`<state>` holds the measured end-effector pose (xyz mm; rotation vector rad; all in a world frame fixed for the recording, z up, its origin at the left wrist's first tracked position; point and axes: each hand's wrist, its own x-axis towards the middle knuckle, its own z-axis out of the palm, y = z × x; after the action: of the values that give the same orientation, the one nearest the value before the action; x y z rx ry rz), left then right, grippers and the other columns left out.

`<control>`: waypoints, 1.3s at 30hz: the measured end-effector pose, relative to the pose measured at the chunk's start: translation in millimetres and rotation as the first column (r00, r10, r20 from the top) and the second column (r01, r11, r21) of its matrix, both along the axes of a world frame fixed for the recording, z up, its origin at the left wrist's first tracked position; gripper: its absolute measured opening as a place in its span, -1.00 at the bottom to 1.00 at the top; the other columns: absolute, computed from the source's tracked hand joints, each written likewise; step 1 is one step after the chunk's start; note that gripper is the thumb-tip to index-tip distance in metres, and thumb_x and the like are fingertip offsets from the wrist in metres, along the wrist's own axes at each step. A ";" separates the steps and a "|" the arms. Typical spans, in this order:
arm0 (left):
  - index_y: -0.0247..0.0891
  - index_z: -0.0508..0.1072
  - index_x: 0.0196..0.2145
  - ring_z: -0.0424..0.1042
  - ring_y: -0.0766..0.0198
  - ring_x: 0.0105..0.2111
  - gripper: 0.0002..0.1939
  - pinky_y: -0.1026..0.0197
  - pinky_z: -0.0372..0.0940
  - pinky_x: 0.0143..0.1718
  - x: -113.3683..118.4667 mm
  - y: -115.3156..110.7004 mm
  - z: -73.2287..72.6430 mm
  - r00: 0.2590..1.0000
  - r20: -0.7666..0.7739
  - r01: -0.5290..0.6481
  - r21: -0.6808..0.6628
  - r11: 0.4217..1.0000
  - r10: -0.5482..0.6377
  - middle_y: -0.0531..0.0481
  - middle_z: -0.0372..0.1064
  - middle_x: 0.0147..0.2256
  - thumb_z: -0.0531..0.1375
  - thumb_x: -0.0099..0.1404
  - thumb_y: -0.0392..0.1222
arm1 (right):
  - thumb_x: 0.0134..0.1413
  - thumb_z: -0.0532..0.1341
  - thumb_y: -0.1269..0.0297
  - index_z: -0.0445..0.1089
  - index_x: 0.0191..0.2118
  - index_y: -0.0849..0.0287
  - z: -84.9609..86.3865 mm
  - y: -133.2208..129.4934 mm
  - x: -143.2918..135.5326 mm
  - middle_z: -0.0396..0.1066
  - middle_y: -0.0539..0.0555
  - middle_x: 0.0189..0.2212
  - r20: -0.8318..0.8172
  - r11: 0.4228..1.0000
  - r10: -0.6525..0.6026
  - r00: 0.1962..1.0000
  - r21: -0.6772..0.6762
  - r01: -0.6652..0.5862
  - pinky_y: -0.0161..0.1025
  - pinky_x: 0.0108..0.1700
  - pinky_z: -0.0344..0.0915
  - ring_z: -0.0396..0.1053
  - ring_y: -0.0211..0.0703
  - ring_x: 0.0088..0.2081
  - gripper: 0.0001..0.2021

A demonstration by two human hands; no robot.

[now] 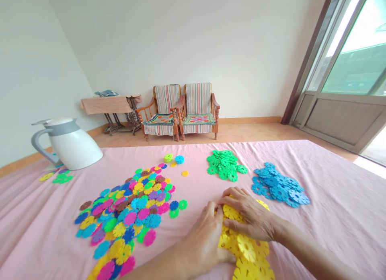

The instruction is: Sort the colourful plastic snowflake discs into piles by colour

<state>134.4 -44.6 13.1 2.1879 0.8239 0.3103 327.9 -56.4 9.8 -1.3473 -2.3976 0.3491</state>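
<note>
Yellow flower-shaped plastic discs [247, 248] with slotted edges lie in a pile near the front of the table. My left hand [206, 237] is cupped against the left side of this pile, fingers curled and thumb on the lower discs. Over the pile's far part bends my right hand [249, 213], its thumb lying across some discs and its fingertips close to the left hand's. Both sets of fingertips are partly hidden. Beyond the hands sits a heap of green discs [224, 163], and to the right a heap of blue discs [279, 185].
A large heap of mixed-colour discs [135, 207] spreads over the left of the pink tablecloth [334, 199]. A white jug [74, 145] with a grey handle stands at the far left, several discs beside it. Two wooden chairs [197, 109] are against the wall.
</note>
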 end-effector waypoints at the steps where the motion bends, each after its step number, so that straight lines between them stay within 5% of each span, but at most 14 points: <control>1: -0.16 0.11 0.19 0.05 -0.01 0.14 -0.06 0.04 -0.01 0.20 3.1 -0.8 -2.3 1.000 0.009 0.004 -0.001 1.000 -0.004 -0.13 0.06 0.09 0.41 -0.13 -0.16 | 0.10 0.10 0.01 0.35 -0.09 0.07 0.3 -2.3 4.1 0.30 0.13 -0.16 -0.002 1.000 0.000 1.000 -0.002 0.000 -0.06 -0.07 0.17 0.26 -0.04 -0.15 -0.66; 9: -0.23 0.10 0.19 0.03 -0.11 0.13 -0.01 -0.03 0.00 0.17 34.0 -2.8 -16.9 0.996 0.080 0.047 -0.020 0.999 -0.046 -0.21 0.04 0.09 0.41 -0.16 -0.03 | 0.14 0.08 0.05 0.28 0.05 0.01 1.2 -16.0 29.6 0.29 0.13 -0.09 0.005 0.998 -0.038 0.999 -0.052 0.039 -0.09 -0.04 0.21 0.28 -0.04 -0.10 -0.62; 13: -0.25 0.11 0.19 0.07 -0.09 0.12 -0.01 -0.03 0.05 0.15 34.4 2.0 -7.4 0.990 0.098 0.102 0.005 0.995 -0.102 -0.21 0.08 0.08 0.40 -0.15 0.00 | 0.11 0.10 0.01 0.21 0.13 -0.01 -3.6 -19.5 42.3 0.27 0.14 0.00 0.019 0.997 -0.071 0.997 -0.041 0.071 -0.02 0.03 0.20 0.27 0.01 -0.03 -0.53; 18: -0.15 0.18 0.14 0.18 -0.01 0.05 -0.18 -0.01 0.14 0.08 3.8 8.0 15.0 0.996 0.012 0.087 0.090 0.992 -0.088 -0.13 0.17 0.04 0.36 -0.06 0.01 | 0.09 0.11 0.01 0.12 0.19 -0.08 -0.7 -39.5 31.2 0.18 0.15 0.14 -0.027 0.975 -0.201 0.979 0.086 0.203 0.13 0.06 0.18 0.18 0.13 0.10 -0.47; 23: -0.11 0.36 -0.02 0.27 0.14 -0.05 -0.53 0.11 0.21 0.01 -28.8 5.4 16.5 0.999 -0.045 0.006 0.182 0.983 0.002 -0.02 0.30 -0.08 0.30 0.09 -0.14 | 0.14 0.11 0.17 0.08 0.20 -0.16 -5.5 -59.1 -20.1 0.37 0.08 0.03 0.098 0.971 0.077 0.992 0.219 -0.097 0.14 0.04 0.22 0.28 0.11 0.06 -0.50; 28: -0.09 0.40 -0.07 0.23 0.12 0.02 -0.60 0.04 0.12 0.10 -60.4 3.4 4.3 0.993 -0.111 0.000 0.307 0.952 0.036 0.01 0.32 -0.03 0.29 0.11 -0.20 | 0.16 0.09 0.26 0.18 0.14 -0.01 -34.5 -60.6 -34.0 0.42 0.14 -0.03 0.266 0.918 0.101 0.959 0.346 -0.192 0.12 -0.05 0.30 0.37 0.12 -0.01 -0.59; 35: -0.02 0.39 -0.06 0.22 0.13 0.04 -0.66 -0.01 0.13 0.12 -105.7 0.7 -9.2 0.977 -0.150 -0.073 0.423 0.903 0.150 0.06 0.32 -0.02 0.21 0.19 -0.24 | 0.13 0.09 0.24 0.26 0.06 -0.10 -45.6 -64.6 -12.0 0.39 0.09 0.01 0.227 0.952 -0.060 0.972 0.306 -0.013 0.21 0.00 0.24 0.35 0.14 -0.01 -0.65; 39: -0.04 0.36 -0.01 0.22 0.13 0.05 -0.64 -0.02 0.14 0.13 -118.6 -2.5 -10.2 0.971 -0.176 -0.058 0.482 0.874 0.162 0.04 0.32 -0.01 0.19 0.22 -0.24 | 0.07 0.14 0.10 0.26 0.06 -0.11 -43.6 -66.3 -15.1 0.41 0.11 -0.02 0.111 0.906 -0.135 0.985 0.415 0.078 0.17 -0.06 0.29 0.38 0.17 -0.06 -0.60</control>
<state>15.8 -47.2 2.9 2.6724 1.0845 0.3710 312.8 -122.7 -33.8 -1.3272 -2.3152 -0.2762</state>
